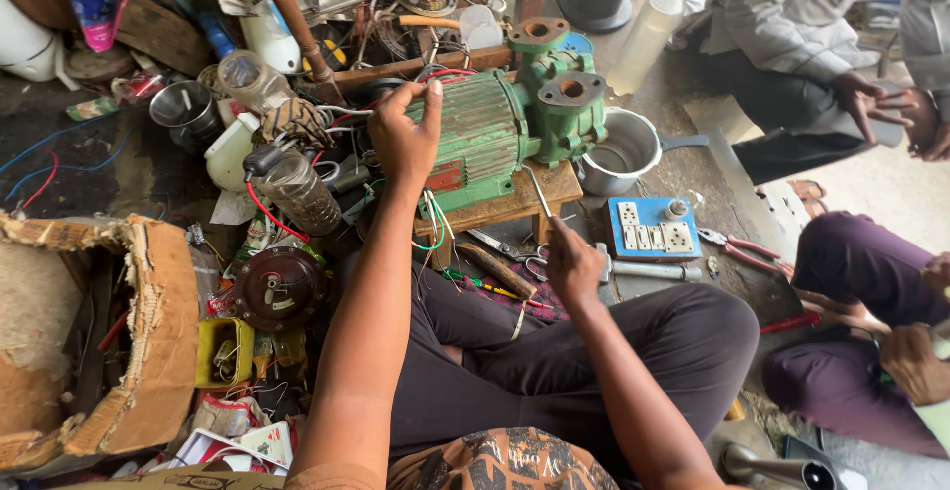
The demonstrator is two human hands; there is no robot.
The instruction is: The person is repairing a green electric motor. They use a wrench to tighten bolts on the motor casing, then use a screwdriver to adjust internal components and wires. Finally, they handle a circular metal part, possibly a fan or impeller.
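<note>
A green ribbed electric motor pump (500, 124) lies on a small wooden stool (505, 203) in front of me. My left hand (404, 134) grips the motor's open left end, where red, white and green wires (432, 215) hang out. My right hand (572, 260) holds a thin metal screwdriver (539, 193) whose tip points up toward the stool's edge under the motor. My crossed legs in dark trousers (554, 361) fill the lower middle.
A steel pot (618, 153) and a blue switch board (653, 228) sit right of the stool, with red-handled pliers (742, 249) beyond. Bottles, tins, a round motor cover (279, 287) and a torn cardboard box (148, 342) crowd the left. Two other people sit at right.
</note>
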